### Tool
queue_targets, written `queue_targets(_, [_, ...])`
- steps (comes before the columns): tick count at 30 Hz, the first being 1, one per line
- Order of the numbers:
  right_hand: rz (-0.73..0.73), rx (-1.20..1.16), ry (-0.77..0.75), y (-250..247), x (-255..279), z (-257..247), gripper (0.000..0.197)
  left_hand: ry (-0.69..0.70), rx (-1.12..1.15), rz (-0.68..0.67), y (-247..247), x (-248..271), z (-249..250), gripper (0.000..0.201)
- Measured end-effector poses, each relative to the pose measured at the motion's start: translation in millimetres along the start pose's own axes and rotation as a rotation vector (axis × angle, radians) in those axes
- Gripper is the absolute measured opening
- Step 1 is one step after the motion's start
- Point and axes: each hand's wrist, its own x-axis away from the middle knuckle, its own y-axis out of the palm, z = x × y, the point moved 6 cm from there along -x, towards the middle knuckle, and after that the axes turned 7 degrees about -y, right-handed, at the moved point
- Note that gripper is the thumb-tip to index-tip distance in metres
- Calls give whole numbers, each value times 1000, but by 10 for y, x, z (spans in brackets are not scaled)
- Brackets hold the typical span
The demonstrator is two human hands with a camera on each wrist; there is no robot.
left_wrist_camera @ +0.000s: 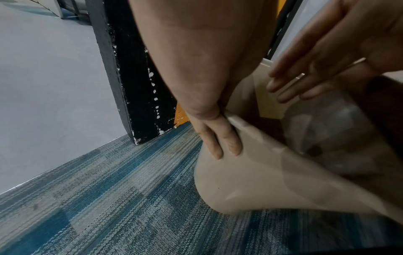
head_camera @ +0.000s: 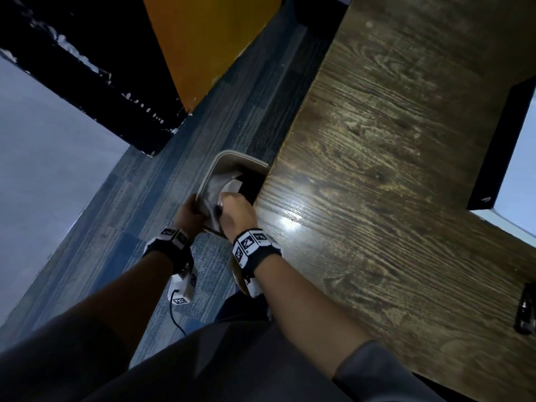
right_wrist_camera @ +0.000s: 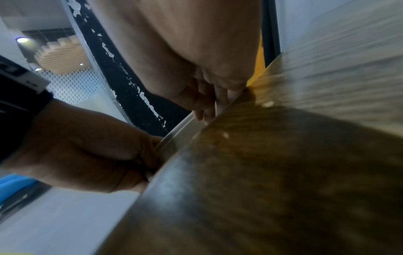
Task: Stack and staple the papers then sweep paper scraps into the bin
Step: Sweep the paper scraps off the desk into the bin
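Note:
A beige bin (head_camera: 229,154) is tilted against the edge of the wooden table (head_camera: 391,169). My left hand (head_camera: 190,211) grips the bin's near rim, with fingers (left_wrist_camera: 218,143) pressed on the outer wall (left_wrist_camera: 250,181). My right hand (head_camera: 235,210) hangs over the bin's mouth at the table edge, and its fingers (left_wrist_camera: 316,74) are straight and hold nothing. Greyish crumpled contents (head_camera: 223,184) lie inside the bin. In the right wrist view, two small pale scraps (right_wrist_camera: 267,104) sit on the table near the fingertips (right_wrist_camera: 207,103).
Blue patterned carpet (head_camera: 174,175) lies under the bin. A black post (head_camera: 95,91) and an orange panel (head_camera: 208,39) stand beyond it. A small dark object (head_camera: 525,311) lies at the table's right side. A dark panel (head_camera: 504,146) stands at the table's far right.

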Motion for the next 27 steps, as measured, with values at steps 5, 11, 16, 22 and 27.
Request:
queue_targets(5, [101, -65, 18, -36, 102, 106, 23, -17, 26, -14, -2, 69, 14, 58])
queue_targets(11, [382, -53, -69, -321, 740, 555, 34, 6, 25, -55, -22, 86, -27, 57])
queue_targets(16, [392, 127, 476, -413, 1848, 1686, 66, 28, 25, -58, -70, 84, -86, 60])
queue_targets(22, [289, 146, 589, 4, 1880, 1567, 80, 19, 44, -61, -92, 173, -62, 61])
queue_targets(27, [148, 127, 272, 209, 1133, 707, 70, 32, 34, -90, -83, 217, 22, 61])
